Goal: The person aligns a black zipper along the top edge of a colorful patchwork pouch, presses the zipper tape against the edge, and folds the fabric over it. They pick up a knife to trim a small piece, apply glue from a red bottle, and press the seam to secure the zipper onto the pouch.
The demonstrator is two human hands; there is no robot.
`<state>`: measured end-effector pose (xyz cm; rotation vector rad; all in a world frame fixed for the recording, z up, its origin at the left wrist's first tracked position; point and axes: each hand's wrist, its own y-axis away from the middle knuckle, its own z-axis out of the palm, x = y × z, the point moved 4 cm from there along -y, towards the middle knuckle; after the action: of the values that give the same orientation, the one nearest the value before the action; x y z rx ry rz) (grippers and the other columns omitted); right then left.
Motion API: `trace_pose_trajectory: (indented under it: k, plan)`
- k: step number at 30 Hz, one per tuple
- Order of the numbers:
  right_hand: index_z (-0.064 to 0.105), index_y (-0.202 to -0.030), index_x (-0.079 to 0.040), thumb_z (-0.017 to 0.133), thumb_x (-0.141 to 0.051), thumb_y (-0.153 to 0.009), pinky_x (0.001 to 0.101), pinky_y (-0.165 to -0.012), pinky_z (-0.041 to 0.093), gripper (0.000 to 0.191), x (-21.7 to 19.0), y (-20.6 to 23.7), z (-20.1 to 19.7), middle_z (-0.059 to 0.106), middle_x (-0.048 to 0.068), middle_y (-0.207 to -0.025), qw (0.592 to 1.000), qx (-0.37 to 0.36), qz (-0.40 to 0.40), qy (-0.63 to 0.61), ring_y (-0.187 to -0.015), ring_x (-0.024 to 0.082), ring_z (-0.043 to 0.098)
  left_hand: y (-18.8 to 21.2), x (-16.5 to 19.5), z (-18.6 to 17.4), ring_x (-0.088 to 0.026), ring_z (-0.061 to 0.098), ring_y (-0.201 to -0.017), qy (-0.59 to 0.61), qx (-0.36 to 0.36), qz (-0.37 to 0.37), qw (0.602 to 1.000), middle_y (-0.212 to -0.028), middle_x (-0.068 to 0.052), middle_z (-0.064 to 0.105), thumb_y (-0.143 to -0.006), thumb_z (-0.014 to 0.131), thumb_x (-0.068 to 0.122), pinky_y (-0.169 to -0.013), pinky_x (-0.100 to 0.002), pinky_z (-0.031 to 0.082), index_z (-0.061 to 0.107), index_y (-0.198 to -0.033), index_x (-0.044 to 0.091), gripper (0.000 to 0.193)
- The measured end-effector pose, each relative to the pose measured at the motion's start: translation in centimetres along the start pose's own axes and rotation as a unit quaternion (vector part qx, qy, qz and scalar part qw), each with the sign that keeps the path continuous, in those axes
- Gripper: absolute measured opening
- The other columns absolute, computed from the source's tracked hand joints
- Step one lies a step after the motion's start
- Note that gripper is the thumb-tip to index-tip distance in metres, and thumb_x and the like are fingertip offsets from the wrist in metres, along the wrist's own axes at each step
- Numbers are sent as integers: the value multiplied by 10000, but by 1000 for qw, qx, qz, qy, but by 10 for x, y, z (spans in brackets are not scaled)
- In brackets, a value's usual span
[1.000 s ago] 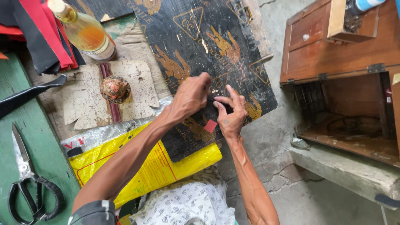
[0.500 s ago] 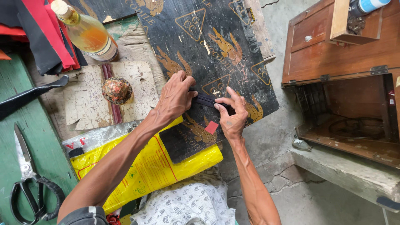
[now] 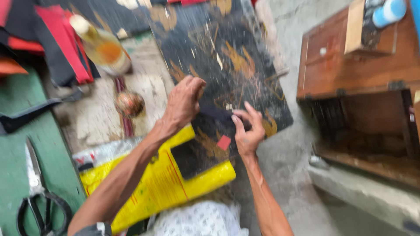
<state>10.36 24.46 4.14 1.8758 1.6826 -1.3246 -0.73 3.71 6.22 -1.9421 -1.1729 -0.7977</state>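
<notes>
Since the earlier frame both hands have stayed on the same dark strip, w/ the left hand (image 3: 183, 104) shifted a bit lower-left on the board and the view now motion-blurred. Left hand lies palm-down, fingers curled over the strip's left end; right hand (image 3: 247, 129) sits just beside it at 3 o'clock, fingers bent round the strip's right end. Hands are close together, not touching, each clamped on the dark strip (image 3: 218, 116), which lies flat on the black board (image 3: 227, 52) near its lower middle; exact grip is blurred. Board is scratched, w/ gold-ish marks, its lower edge resting over a yellow bag (image 3: 166, 183) at 7 o'clock of the hands. Small red square (image 3: 224, 143) lies on the board just below the right hand, approx 6 o'clock. At 9 o'clock of the left hand, a round brown ball-like thing (image 3: 129, 104) sits on pale worn paper. Clear bottle w/ amber liquid (image 3: 104, 50) lies at 10 o'clock, well apart. Scissors (image 3: 37, 196) rest on the green surface (image 3: 26, 100) far at 8 o'clock. Red-and-black cloth (image 3: 48, 43) is bunched at top left. Wooden box (image 3: 358, 70), open-fronted, stands at 3 o'clock, well apart from the hands.
</notes>
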Motion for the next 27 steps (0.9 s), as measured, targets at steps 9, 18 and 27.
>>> trace_pose_trajectory:
  k: [9,18,27]
  plan:
    - [579,-1400,8,633,-66,-1003,263,-749,485,408,4,-9,-8,629,20,-827,984,61,125,-114,-784,104,594,-179,-23,-5,-293,656,-733,-195,1,-115,974,-809,-209,629,-990,525,11,-622,-455,433,599,-1071,21,110]
    - [544,-1414,18,629,-44,-979,259,-848,514,448,13,-7,-11,648,33,-874,984,61,125,-109,-838,105,617,-249,-88,-37,-336,704,-824,-514,122,155,835,-951,-215,698,-865,520,103,-686,-419,596,618,-1018,28,197]
    - [552,-1411,15,626,-41,-969,276,-885,514,452,23,-10,-18,675,58,-855,979,42,162,-112,-855,122,647,-264,-76,-56,-197,642,-547,-550,-66,153,818,-748,-136,638,-1037,487,71,-419,-325,519,557,-1174,-149,269]
